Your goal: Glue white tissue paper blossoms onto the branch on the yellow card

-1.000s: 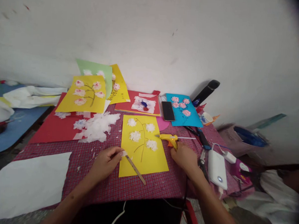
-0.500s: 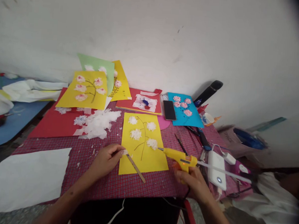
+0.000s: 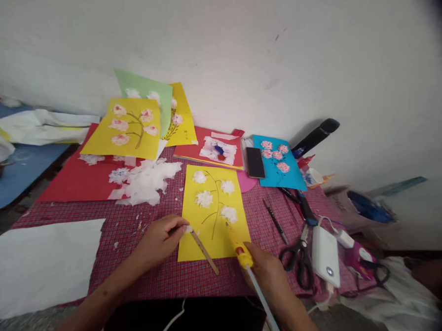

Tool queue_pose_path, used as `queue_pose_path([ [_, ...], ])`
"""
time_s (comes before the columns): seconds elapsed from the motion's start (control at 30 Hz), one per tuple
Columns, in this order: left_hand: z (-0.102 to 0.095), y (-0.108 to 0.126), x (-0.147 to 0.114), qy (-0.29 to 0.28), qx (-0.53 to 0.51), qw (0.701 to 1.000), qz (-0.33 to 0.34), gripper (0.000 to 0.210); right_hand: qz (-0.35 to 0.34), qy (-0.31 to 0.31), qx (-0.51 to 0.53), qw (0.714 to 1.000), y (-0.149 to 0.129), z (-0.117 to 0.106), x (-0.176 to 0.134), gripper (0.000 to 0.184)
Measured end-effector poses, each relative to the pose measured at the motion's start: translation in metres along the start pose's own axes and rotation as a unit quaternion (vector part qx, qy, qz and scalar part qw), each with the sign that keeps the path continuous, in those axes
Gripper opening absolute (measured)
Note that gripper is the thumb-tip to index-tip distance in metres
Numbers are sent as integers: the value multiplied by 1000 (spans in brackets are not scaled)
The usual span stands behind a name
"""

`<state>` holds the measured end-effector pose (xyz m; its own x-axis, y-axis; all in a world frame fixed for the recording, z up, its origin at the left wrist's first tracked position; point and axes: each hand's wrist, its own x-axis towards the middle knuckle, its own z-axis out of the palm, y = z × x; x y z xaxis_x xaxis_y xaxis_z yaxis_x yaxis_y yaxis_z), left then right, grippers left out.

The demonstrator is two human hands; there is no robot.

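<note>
My left hand (image 3: 167, 236) is closed in a pinch on a small white scrap of paper (image 3: 188, 228) at the left edge of a yellow sheet (image 3: 201, 251). From that scrap a flat wooden stick (image 3: 205, 252) runs down across the sheet; whether my fingers also grip it, I cannot tell. In my right hand (image 3: 269, 272) is a yellow glue gun (image 3: 240, 248), its nozzle over the sheet just below a white paper flower (image 3: 229, 214). A long glue stick (image 3: 263, 303) juts from the gun's back. Several white flowers and a drawn brown stem mark the sheet.
Torn white paper (image 3: 149, 181) lies left on a red sheet (image 3: 66, 182). Finished flower cards (image 3: 127, 153) lean behind. A phone (image 3: 255, 162), blue card (image 3: 296, 182), paintbrush (image 3: 275, 220), scissors (image 3: 299, 258) and white power bank (image 3: 325, 255) stand or lie to the right.
My right hand has swung the glue gun leftward over the yellow sheet, turning its back end toward me. The scissors are now uncovered. My left hand stays at the sheet's left edge.
</note>
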<state>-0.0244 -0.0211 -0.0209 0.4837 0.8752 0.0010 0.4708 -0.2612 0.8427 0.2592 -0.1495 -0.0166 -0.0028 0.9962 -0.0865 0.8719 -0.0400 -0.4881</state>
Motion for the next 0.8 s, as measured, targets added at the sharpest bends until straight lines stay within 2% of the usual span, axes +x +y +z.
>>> queue_pose_path([
  [0.13,1,-3,0,-1,6,1000,-1,20,4,-14,-20,1000,-1,0,6,28],
  [0.47,2,-4,-1,1,36,999,20,20,32,-34,6,999,-10,-10,13,20],
  [0.63,4,-6,0,-4,50,998,35,20,4,-11,-18,1000,-15,-15,16,19],
  [0.8,6,-10,0,-1,43,998,38,18,14,12,-36,999,-9,-5,19,24],
])
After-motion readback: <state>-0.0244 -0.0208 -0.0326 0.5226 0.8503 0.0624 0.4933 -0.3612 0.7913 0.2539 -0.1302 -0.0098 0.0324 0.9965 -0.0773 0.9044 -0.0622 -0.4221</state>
